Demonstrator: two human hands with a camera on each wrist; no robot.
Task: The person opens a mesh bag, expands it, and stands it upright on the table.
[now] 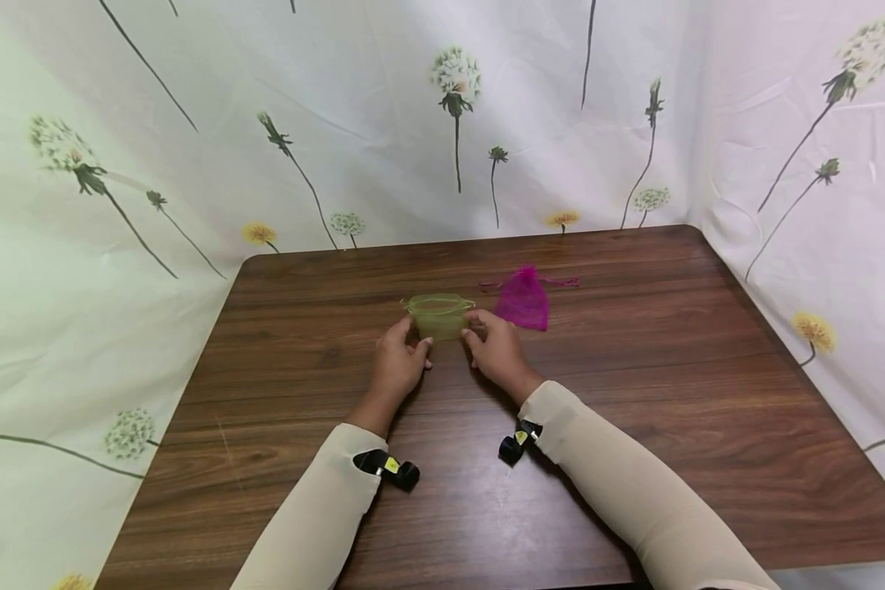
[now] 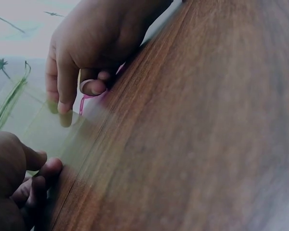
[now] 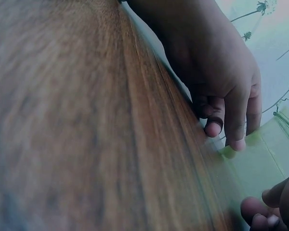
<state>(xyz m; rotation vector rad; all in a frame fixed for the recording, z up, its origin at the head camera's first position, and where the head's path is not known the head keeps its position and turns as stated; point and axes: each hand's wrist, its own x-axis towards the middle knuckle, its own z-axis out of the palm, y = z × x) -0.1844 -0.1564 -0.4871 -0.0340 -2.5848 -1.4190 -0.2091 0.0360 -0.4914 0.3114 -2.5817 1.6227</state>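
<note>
A sheer green drawstring pouch [image 1: 440, 321] stands upright above the table, its drawstring running along the upper part. My left hand [image 1: 400, 359] pinches the pouch at its left side between thumb and fingers. On the right side, my right hand [image 1: 498, 347] pinches it the same way. In the left wrist view, fingertips of the right hand [image 2: 94, 41] show through the thin green mesh [image 2: 43, 134]. The right wrist view has the left hand [image 3: 221, 72] at the pouch's far side, with the right hand [image 3: 279, 204] partly cut off at the lower corner.
A magenta sheer drawstring pouch [image 1: 524, 303] lies flat behind the right hand, its strings spread to both sides. The dark wooden table [image 1: 678, 369] meets a white curtain [image 1: 383, 98] with a dandelion print along its back and sides.
</note>
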